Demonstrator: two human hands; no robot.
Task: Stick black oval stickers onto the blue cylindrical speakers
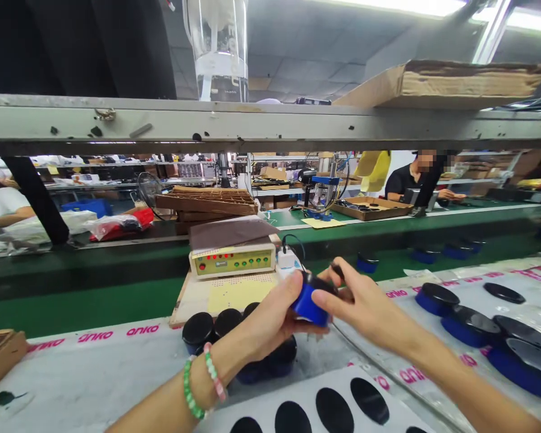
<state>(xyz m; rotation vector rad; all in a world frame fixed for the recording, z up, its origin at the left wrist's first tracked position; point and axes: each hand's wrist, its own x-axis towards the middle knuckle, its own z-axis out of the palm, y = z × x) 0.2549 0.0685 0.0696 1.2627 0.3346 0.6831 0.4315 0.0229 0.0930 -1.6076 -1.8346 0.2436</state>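
Above the bench, my left hand (282,310) grips a round blue case with a black top (310,308), tilted in its fingers. My right hand (358,300) closes on the case's right side, thumb against the blue wall. A small dark piece (338,272) shows by the right fingertips; I cannot tell whether it is separate. Under my left forearm stand several similar black-topped cases (198,331), partly hidden. A white sheet with black round stickers (309,394) lies nearest to me.
More blue cases (471,326) stand at right, near a loose black disc (504,293). Behind my hands is a control box with lit red lights (232,261). A green conveyor belt (117,300) carries further blue cases. A metal shelf (270,126) crosses overhead. A co-worker (406,180) sits beyond.
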